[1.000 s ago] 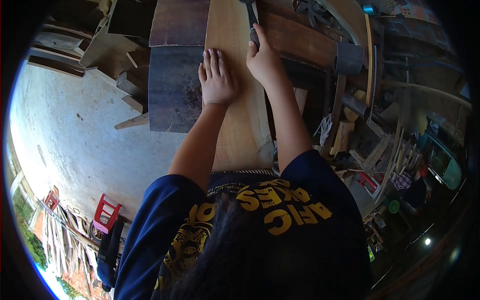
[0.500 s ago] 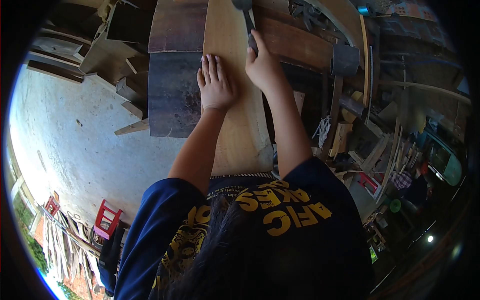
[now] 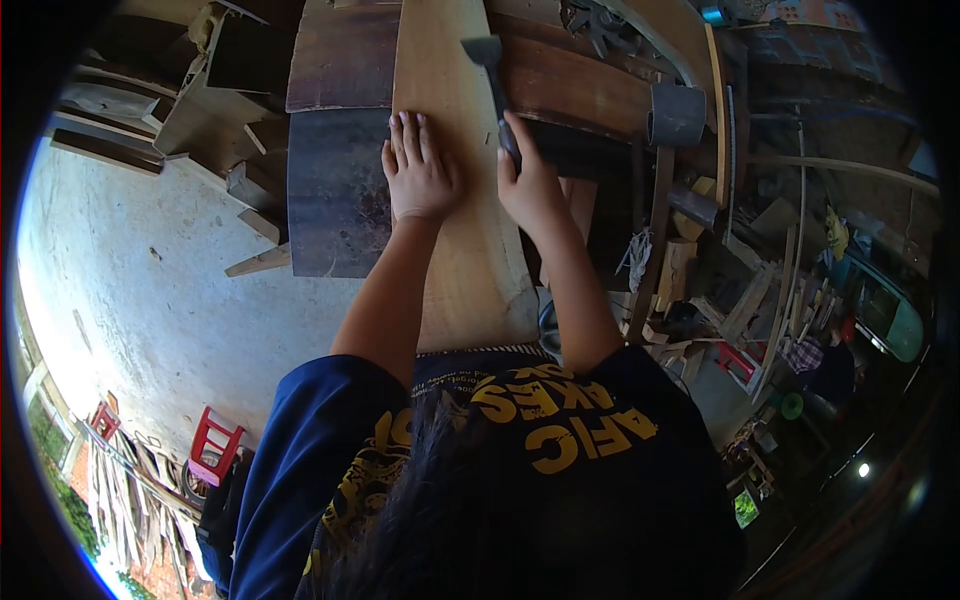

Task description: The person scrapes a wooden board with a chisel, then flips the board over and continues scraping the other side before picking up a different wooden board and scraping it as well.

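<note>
A long pale wooden board runs away from my body through the middle of the view. My left hand lies flat on it near its left edge, holding nothing, fingers slightly apart and pointing away from me. My right hand is wrapped round the dark handle of a scraper, at the board's right edge. The scraper's wide metal blade points away and to the left, over the board. A small dark mark or chip shows on the wood beside the scraper.
Dark panels lie left of the board, and reddish-brown boards to its right. A dark cylinder stands farther right. Wood offcuts are heaped at the right. A red stool stands on the concrete floor at lower left.
My right hand has drawn the scraper back toward my body, so its whole blade now shows. My left hand stays flat on the board, slightly farther left in view.
</note>
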`<state>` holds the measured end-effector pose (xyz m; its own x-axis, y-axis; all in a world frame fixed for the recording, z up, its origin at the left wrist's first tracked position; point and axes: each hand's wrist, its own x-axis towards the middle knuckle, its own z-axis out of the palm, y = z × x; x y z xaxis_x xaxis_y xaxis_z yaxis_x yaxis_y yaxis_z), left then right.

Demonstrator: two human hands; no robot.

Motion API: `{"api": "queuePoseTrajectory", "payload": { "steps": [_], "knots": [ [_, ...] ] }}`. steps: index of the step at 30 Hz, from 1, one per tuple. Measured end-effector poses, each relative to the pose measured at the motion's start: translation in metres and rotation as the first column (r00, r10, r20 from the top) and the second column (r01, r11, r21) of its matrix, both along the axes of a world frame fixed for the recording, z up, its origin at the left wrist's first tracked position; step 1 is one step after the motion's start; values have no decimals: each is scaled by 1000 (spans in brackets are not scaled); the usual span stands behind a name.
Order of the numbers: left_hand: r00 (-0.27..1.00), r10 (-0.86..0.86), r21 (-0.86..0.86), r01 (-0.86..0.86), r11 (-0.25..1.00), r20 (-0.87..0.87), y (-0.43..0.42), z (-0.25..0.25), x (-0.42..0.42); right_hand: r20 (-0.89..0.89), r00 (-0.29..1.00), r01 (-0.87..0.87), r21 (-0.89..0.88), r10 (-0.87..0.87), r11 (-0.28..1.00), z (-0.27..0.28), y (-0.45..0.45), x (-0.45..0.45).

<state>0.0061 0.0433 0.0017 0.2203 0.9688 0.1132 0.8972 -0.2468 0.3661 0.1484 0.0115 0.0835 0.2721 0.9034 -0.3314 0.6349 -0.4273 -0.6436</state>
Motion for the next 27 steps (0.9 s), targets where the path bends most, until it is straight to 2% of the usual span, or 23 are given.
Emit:
{"api": "queuePoseTrajectory", "payload": {
  "steps": [2, 6, 9, 11, 12, 17, 18, 21, 22, 24, 25, 27],
  "knots": [
    [1000, 1, 2, -1, 1000, 6, -1, 0, 0, -102, 995, 28, 178, -10, 984, -2, -28, -3],
    [1000, 0, 2, 0, 1000, -12, -1, 0, 0, -147, 989, 54, 169, -29, 984, -4, -25, -4],
    [1000, -4, 13, 5, 1000, -27, 0, -2, -1, -109, 993, 51, 159, -34, 986, -6, -21, -1],
    [999, -4, 17, 5, 1000, -46, -1, -2, -1, -131, 991, 44, 53, -36, 998, 0, -21, 5],
    [998, -13, 21, 14, 1000, -54, -2, -2, -1, -140, 989, 54, 57, -45, 997, -1, -29, 6],
    [999, -1, 12, 2, 1000, -53, -1, -2, 0, -126, 992, 45, 360, 1, 932, -28, -38, 7],
    [998, -3, 11, 3, 1000, -62, -1, -3, 0, -135, 991, 50, 359, -1, 932, -30, -26, 6],
    [997, -9, 34, 11, 999, -75, -3, -4, -1, -136, 988, 88, 92, -75, 992, -18, 10, 9],
    [998, -9, 33, 11, 999, -64, -1, -4, 0, -146, 986, 93, 96, -78, 991, -21, 6, 9],
    [998, -9, 31, 11, 999, -61, -2, -3, -2, -81, 996, 40, 261, -19, 964, -29, -19, 10],
    [998, -6, 26, 8, 1000, -59, -2, -2, -1, -87, 996, 41, 265, -19, 963, -29, -29, 10],
    [998, 0, 25, 2, 1000, -61, 2, -2, 0, -154, 988, 71, 399, -9, 914, -24, -39, 11]
  ]
}}
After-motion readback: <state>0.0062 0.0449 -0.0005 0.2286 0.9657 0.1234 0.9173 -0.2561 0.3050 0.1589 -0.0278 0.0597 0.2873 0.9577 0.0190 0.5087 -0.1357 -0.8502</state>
